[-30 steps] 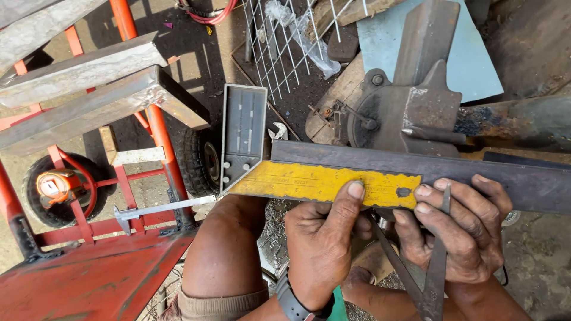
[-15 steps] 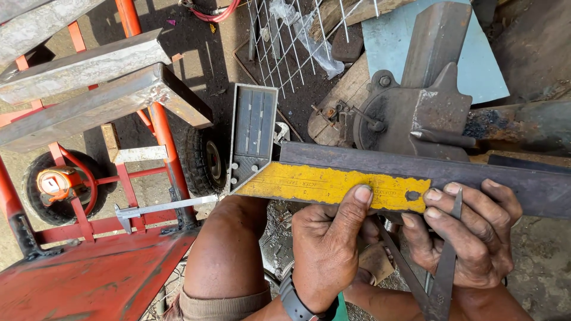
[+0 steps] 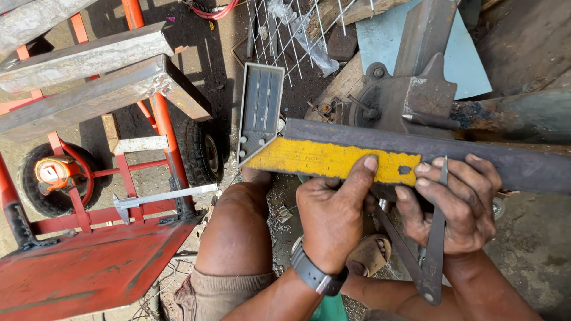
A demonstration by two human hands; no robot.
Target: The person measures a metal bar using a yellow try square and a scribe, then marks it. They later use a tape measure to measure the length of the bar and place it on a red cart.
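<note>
Now your left hand [image 3: 333, 217] pins the yellow-bladed metal try square [image 3: 326, 159] against the dark steel bar [image 3: 476, 156], while your right hand [image 3: 455, 202] grips a grey metal divider [image 3: 433, 249].

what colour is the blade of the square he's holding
Yellow, worn and scuffed, on the square's blade; the head view shows it.
</note>
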